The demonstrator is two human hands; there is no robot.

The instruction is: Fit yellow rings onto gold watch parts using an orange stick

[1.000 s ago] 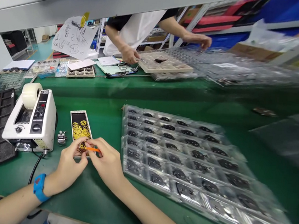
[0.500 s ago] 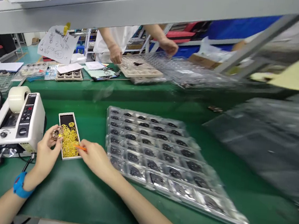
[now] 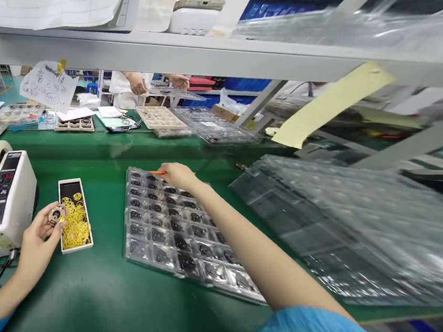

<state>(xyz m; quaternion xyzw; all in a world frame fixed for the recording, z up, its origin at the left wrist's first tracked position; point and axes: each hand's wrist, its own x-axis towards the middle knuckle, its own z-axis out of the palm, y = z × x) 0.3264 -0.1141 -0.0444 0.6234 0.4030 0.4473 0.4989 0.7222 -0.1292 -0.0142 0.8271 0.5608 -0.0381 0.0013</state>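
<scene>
Left hand [image 3: 37,244] pinches a small round part [image 3: 57,215] between thumb and fingertips, just above a box of yellow rings [image 3: 74,227]. Right hand [image 3: 178,176], fingers pressed together on an orange stick [image 3: 157,172], hovers over a plastic tray's [image 3: 126,246] far edge.

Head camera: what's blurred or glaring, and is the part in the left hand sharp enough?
Head view: the large clear plastic blister tray at right shows heavy blur and white glare; the clear tray of black parts at centre is fairly sharp; the small round metal part in the left hand is recognisable, but too small for fine detail.
</scene>
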